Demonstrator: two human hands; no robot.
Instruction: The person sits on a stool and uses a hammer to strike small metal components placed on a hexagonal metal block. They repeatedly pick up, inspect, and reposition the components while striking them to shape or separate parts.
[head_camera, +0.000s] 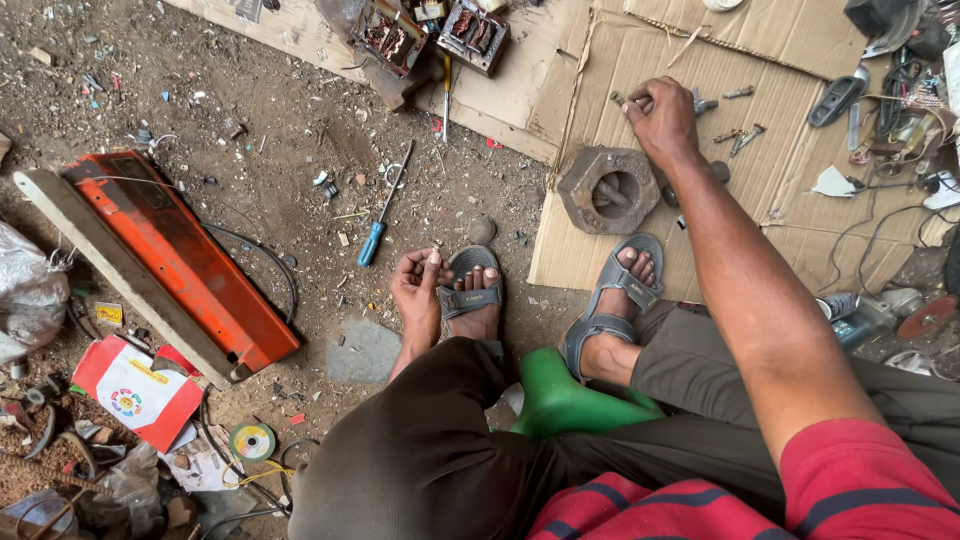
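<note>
The right hand (660, 115) was closed around a small bolt (622, 99) on the far cardboard (640, 50), just beyond the hexagonal metal block (607, 190); the left hand (418, 290) rested loosely curled, empty, beside a sandal (470, 285).

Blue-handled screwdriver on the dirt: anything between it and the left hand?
Nothing visible. The left hand rests by the grey sandal; the blue-handled screwdriver lies apart on bare dirt, up-left of it, with only small debris between. The right hand is on the cardboard sheet among metal bolts.
</note>
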